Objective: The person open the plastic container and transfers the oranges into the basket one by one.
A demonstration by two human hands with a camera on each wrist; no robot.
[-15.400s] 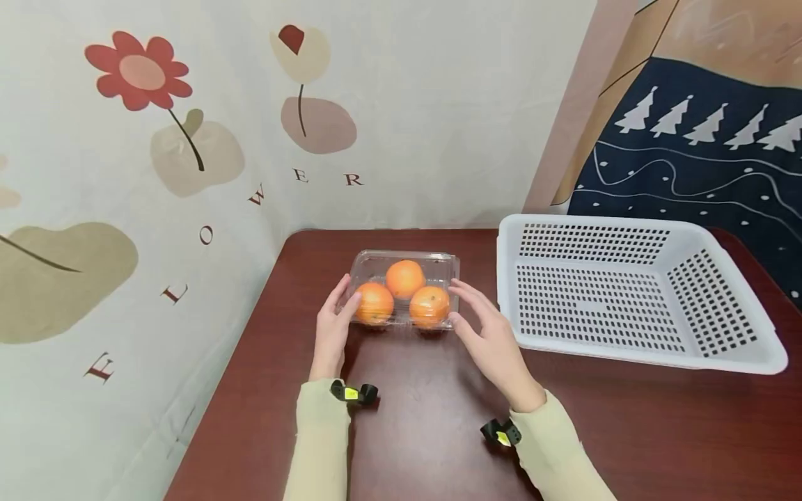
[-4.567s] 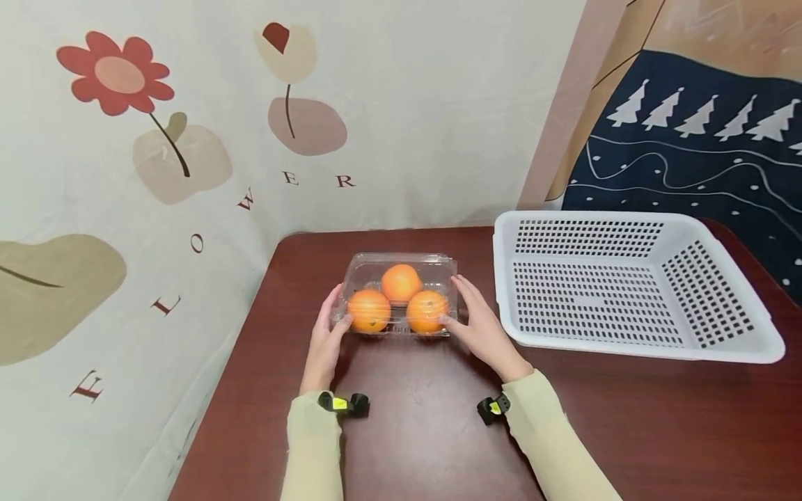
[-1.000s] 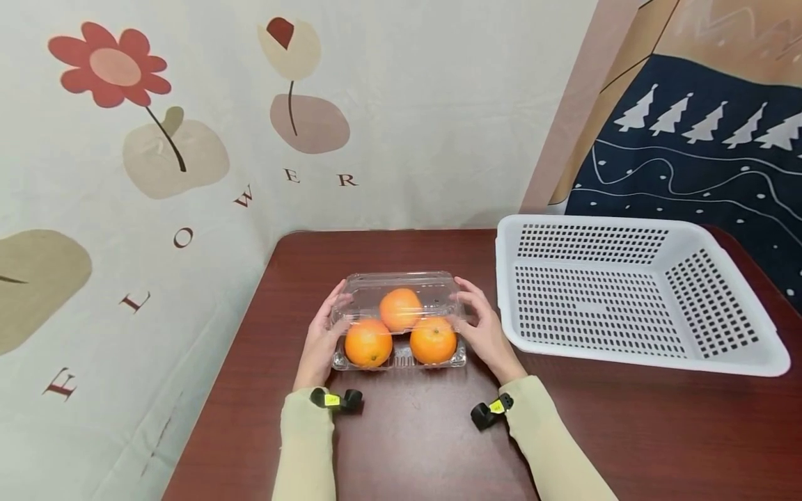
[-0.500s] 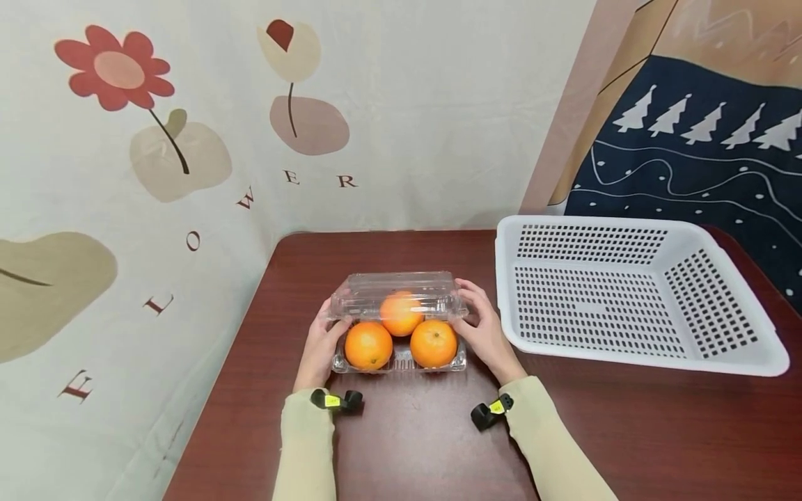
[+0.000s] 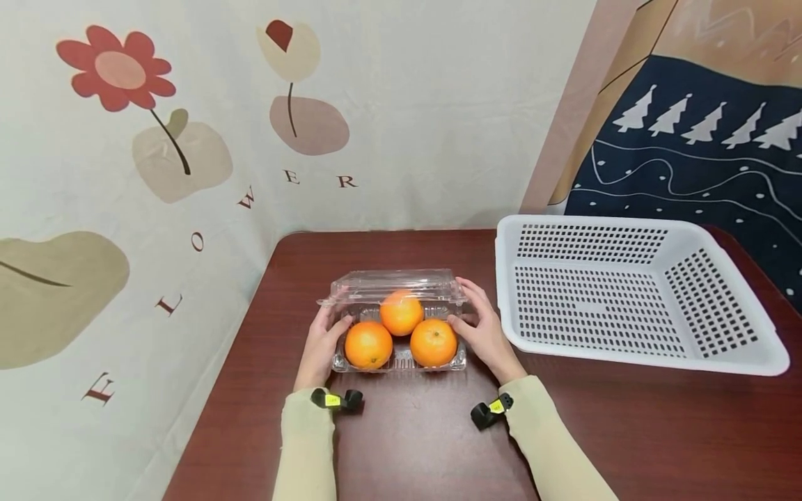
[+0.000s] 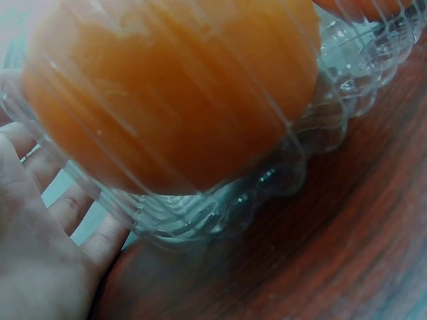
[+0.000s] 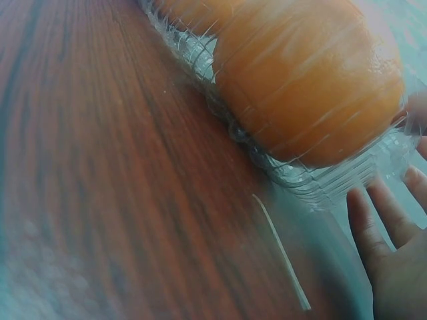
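Observation:
A clear plastic clamshell fruit box [image 5: 404,360] stands on the table with three oranges inside. Two oranges [image 5: 368,345] lie in front and one orange [image 5: 401,313] behind. Its ribbed lid [image 5: 397,284] is tilted up at the back, the front edge raised above the rear orange. My left hand [image 5: 318,348] holds the box's left side, thumb at the rim and fingers along the outer wall. The right hand [image 5: 489,341] does likewise on the right side. Both wrist views show fingers against the ribbed plastic, with an orange [image 6: 173,100] large in the left one.
A white perforated basket [image 5: 626,351] stands to the right of the box on the dark red wooden table [image 5: 413,445]. Behind hangs a flower-printed cloth [image 5: 426,139]. A thin pale strip [image 7: 283,253] lies near the box in the right wrist view.
The box has come nearer to me since the older frames, both hands with it. Over the last second its lid has swung up and back, uncovering the front oranges.

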